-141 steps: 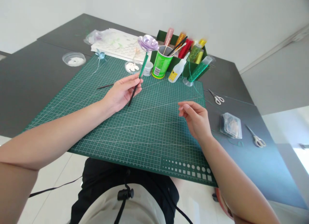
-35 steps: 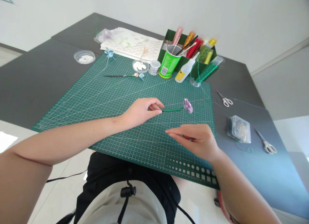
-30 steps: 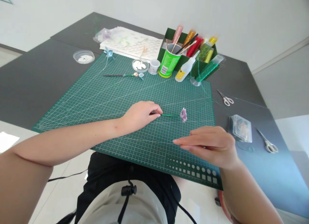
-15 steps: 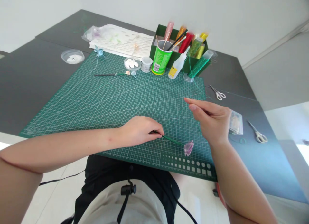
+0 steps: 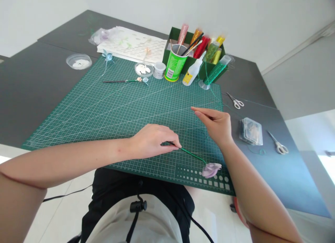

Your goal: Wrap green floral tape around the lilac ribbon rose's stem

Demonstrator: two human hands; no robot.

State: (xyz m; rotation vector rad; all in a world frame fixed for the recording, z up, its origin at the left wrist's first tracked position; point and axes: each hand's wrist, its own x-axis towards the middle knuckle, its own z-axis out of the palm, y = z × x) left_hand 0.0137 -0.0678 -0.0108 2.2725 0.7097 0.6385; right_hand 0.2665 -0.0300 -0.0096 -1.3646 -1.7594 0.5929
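Note:
My left hand (image 5: 157,140) is closed around the dark end of a stick, low over the cutting mat. From its fingertips a green-wrapped stem (image 5: 193,155) slopes down to the right and ends in a pale purple flower (image 5: 211,170), near the mat's front edge. To the right and higher, my right hand (image 5: 214,124) is pinched, thumb against forefinger. Whatever lies between those fingertips is too fine to make out. A thin green thread runs from the green spool (image 5: 216,72) down the right side of the mat; where it ends is unclear.
Across the back stand a green can of brushes (image 5: 174,66), a glue bottle (image 5: 193,71) and a box (image 5: 167,54) of coloured rolls. Scissors (image 5: 280,147) and a clear plastic case (image 5: 251,132) lie at the right. A stick with small flowers (image 5: 125,81) rests on the green cutting mat (image 5: 104,110).
My right hand has moved left, still pinched, uncovering the clear case. The purple flower has turned and shifted down to the right, while my left hand has barely moved.

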